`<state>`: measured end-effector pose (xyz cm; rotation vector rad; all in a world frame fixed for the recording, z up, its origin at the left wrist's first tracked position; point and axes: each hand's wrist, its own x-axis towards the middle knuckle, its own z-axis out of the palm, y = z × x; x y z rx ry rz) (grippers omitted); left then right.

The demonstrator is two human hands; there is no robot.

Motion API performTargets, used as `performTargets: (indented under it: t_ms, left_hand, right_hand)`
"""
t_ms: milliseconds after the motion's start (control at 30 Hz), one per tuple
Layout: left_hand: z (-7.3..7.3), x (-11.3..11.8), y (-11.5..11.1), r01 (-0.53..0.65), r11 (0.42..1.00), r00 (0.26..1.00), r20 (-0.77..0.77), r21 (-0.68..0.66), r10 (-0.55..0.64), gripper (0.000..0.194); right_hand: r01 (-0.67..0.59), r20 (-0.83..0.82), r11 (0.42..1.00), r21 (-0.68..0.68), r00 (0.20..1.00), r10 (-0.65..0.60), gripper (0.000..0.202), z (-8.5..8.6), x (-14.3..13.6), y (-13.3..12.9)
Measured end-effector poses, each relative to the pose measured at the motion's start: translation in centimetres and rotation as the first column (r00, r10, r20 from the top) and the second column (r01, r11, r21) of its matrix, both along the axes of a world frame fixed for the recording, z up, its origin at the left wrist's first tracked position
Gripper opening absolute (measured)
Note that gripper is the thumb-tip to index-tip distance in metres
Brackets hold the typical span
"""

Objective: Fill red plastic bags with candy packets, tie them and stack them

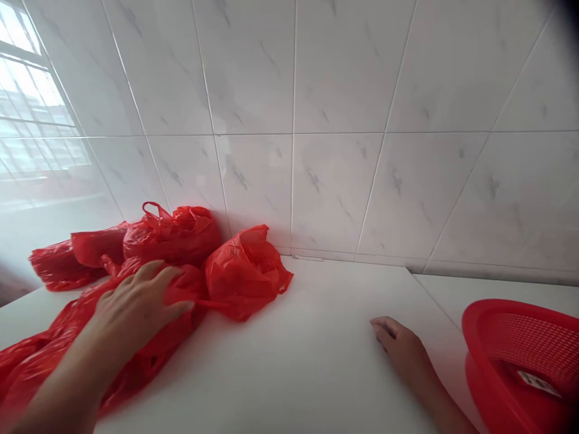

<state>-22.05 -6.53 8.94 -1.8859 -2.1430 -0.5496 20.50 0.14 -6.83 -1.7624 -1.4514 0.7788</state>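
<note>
My left hand (139,299) lies over a long heap of red plastic bags (79,322) on the white tabletop. Its fingers are spread, and I cannot tell how firmly they press on the plastic. Just right of those fingers sits a crumpled red plastic bag (244,271), close to the wall. My right hand (395,343) rests on the bare white surface with its fingers curled in; whether anything is inside them is hidden. To the right of that hand stands a red plastic basket (491,361) with a perforated wall and a pale label inside.
More filled red plastic bags (172,238) line the back left, against the tiled wall (337,187). The white tabletop (271,367) has a seam running towards the basket. A barred window, or its reflection, shows at upper left.
</note>
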Motion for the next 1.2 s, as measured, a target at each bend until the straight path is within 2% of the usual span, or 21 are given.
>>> performTargets:
  t_ms: [33, 67, 133, 167, 200, 233, 300, 367, 433, 500, 567, 633, 700, 767, 867, 967, 1000, 1067, 1200]
  left_hand:
    - [0.9, 1.4, 0.2, -0.001, 0.999, 0.999, -0.051, 0.035, 0.003, 0.036]
    - [1.5, 2.8, 0.8, 0.044, 0.997, 0.997, -0.061, 0.061, -0.041, 0.039]
    - [1.4, 4.8, 2.8, 0.152, 0.983, 0.988, -0.021, 0.103, -0.150, 0.045]
    - [0.9, 5.3, 4.3, 0.168, 0.977, 0.984, 0.035, 0.130, -0.174, 0.050]
    - [0.0, 5.6, 5.9, 0.136, 0.978, 0.983, 0.100, 0.159, -0.153, 0.057]
    - [-1.1, 5.7, 7.5, 0.046, 0.982, 0.976, 0.200, 0.181, -0.083, 0.066]
    - [-3.4, 5.5, 10.5, -0.042, 0.994, 0.936, 0.351, 0.099, 0.005, 0.083]
    - [-5.4, 5.5, 12.4, -0.015, 0.999, 0.917, 0.399, 0.037, -0.001, 0.089]
    - [-7.1, 6.0, 13.1, 0.102, 0.995, 0.905, 0.415, 0.008, -0.096, 0.084]
    - [-8.3, 7.1, 12.9, 0.259, 0.966, 0.871, 0.428, 0.015, -0.240, 0.077]
    - [-9.2, 8.4, 12.3, 0.390, 0.920, 0.816, 0.449, 0.039, -0.365, 0.075]
    - [-9.8, 9.6, 11.7, 0.465, 0.883, 0.761, 0.485, 0.056, -0.431, 0.075]
    - [-10.1, 10.5, 11.0, 0.506, 0.860, 0.718, 0.522, 0.062, -0.460, 0.078]
    - [-9.9, 11.1, 10.1, 0.544, 0.837, 0.676, 0.557, 0.065, -0.482, 0.082]
    - [-8.8, 11.4, 8.3, 0.617, 0.785, 0.601, 0.606, 0.063, -0.521, 0.087]
    - [-7.4, 11.0, 6.4, 0.665, 0.745, 0.574, 0.596, 0.062, -0.562, 0.084]
    - [-7.1, 10.8, 5.9, 0.664, 0.744, 0.585, 0.567, 0.075, -0.579, 0.081]
    - [-6.8, 10.6, 5.0, 0.643, 0.755, 0.637, 0.457, 0.130, -0.621, 0.074]
    - [-7.5, 10.6, 3.1, 0.643, 0.729, 0.722, 0.129, 0.235, -0.679, 0.060]
  right_hand:
    - [0.001, 0.015, 1.000, 0.005, 1.000, -0.001, 0.030, 0.1, -0.1, -0.1]
    - [0.000, 0.031, 1.000, 0.008, 1.000, 0.000, 0.029, 0.1, -0.2, -0.1]
    - [-0.004, 0.057, 1.000, 0.006, 0.998, 0.003, 0.028, 0.2, -0.3, -0.2]
    - [-0.007, 0.066, 1.000, 0.003, 0.998, 0.007, 0.028, 0.3, -0.4, -0.3]
    - [-0.012, 0.075, 1.000, 0.002, 0.997, 0.012, 0.028, 0.3, -0.4, -0.3]
    - [-0.017, 0.083, 1.000, 0.001, 0.996, 0.017, 0.029, 0.3, -0.4, -0.3]
    - [-0.031, 0.097, 1.000, 0.004, 0.995, 0.030, 0.029, 0.3, -0.3, -0.3]
    - [-0.043, 0.112, 0.999, 0.019, 0.993, 0.040, 0.028, 0.1, -0.2, -0.2]
    - [-0.040, 0.128, 0.998, 0.042, 0.991, 0.035, 0.027, -0.2, -0.2, -0.1]
    - [-0.017, 0.160, 0.994, 0.105, 0.987, 0.000, 0.026, -0.5, -0.3, 0.0]
    - [-0.013, 0.221, 0.972, 0.235, 0.974, -0.041, 0.026, -0.8, -0.8, -0.1]
    - [-0.053, 0.310, 0.919, 0.391, 0.948, -0.077, 0.027, -0.7, -1.6, -0.3]
    - [-0.121, 0.394, 0.841, 0.527, 0.912, -0.116, 0.027, -0.4, -2.5, -0.6]
    - [-0.186, 0.445, 0.749, 0.636, 0.881, -0.158, 0.026, 0.2, -3.4, -1.0]
    - [-0.251, 0.451, 0.608, 0.753, 0.870, -0.200, 0.022, 1.2, -4.5, -1.7]
    - [-0.261, 0.412, 0.529, 0.808, 0.891, -0.189, 0.020, 2.2, -5.3, -2.4]
    - [-0.258, 0.398, 0.529, 0.808, 0.901, -0.169, 0.017, 2.4, -5.5, -2.7]
    - [-0.261, 0.387, 0.575, 0.775, 0.916, -0.106, 0.018, 2.5, -6.0, -3.0]
    - [-0.327, 0.447, 0.766, 0.554, 0.892, 0.057, 0.019, 1.9, -6.6, -3.1]
